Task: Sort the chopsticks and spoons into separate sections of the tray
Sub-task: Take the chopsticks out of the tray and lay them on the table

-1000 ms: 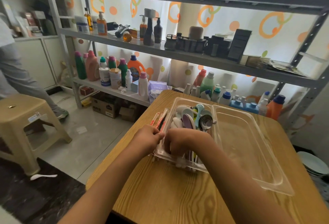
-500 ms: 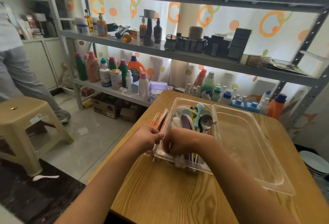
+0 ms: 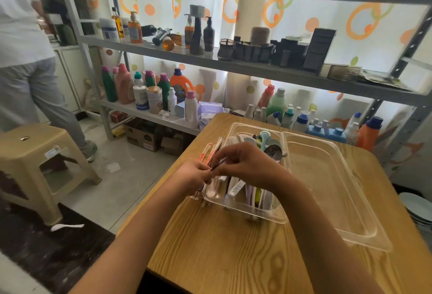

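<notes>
Tray: a see-through plastic tray (image 3: 332, 200) sits on the wooden table (image 3: 233, 258). It has two parts, a narrow one on the left and a wide one on the right.
Spoons: lots of spoons (image 3: 268, 146) lie in the left part of the tray, white, blue, purple and shiny ones (some handles poke out under the hands at the near end).
Chopsticks: a bunch of wrapped chopsticks (image 3: 210, 151), with red and white wrappers, sticks up just beside the left edge of the tray.
Left hand: the left hand (image 3: 194, 174) is at the left edge of the tray, its fingers curled tight round the bunch of chopsticks.
Right hand: the right hand (image 3: 247, 165) is over the left part of the tray, touching the left hand. Its finger and thumb are pressed together on a thin dark stick (image 3: 216, 165) (it looks like one more chopstick, but it is too small to be sure).
Wide part of the tray: the table shows through its clear bottom.
Shelf: a grey metal shelf (image 3: 233, 64) stands behind the tray, full of bottles (image 3: 180, 85).
Stool: a tan plastic stool (image 3: 35, 165) stands on the floor, far to the left of the tray.
Other person: someone in grey pants (image 3: 35, 92) stands behind the stool.
Floor: a white spoon (image 3: 66, 226) lies on the floor, near the stool's foot.
</notes>
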### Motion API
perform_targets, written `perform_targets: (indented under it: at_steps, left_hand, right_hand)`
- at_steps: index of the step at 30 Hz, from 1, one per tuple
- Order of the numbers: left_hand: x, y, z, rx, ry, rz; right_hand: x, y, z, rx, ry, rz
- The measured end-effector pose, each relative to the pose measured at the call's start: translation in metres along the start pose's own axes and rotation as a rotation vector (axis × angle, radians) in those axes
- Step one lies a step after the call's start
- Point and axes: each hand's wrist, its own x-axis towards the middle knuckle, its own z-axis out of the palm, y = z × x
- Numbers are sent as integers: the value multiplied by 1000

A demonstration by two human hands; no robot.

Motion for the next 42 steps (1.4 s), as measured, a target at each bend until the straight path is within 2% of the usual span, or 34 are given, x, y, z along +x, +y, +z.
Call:
perform_targets:
  at_steps: [8, 14, 18, 22, 26, 29, 35, 39, 42]
  left_hand:
    - [3, -3, 1, -35, 15, -9]
    - [2, -3, 5, -45, 71, -2]
    - [2, -8, 10, -14, 185, 100]
    - [-1, -11, 11, 4, 193, 187]
    - [-5, -12, 11, 100, 273, 358]
    - [-7, -7, 11, 84, 281, 490]
    - [-16, 4, 8, -14, 174, 579]
    - [-16, 6, 8, 1, 254, 644]
    - [-14, 3, 4, -28, 320, 631]
  right_hand:
    - [10, -19, -11, 89, 349, -170]
    - [20, -25, -17, 317, 562, -93]
    - [24, -25, -19, 331, 723, -53]
    - [19, -32, -27, 316, 859, -62]
    - [12, -36, -35, 388, 945, -75]
    - [12, -34, -35, 483, 994, -22]
    - [12, -34, -42, 711, 1061, -6]
    - [10, -31, -45, 788, 1048, -24]
    - [12, -23, -42, 767, 991, 9]
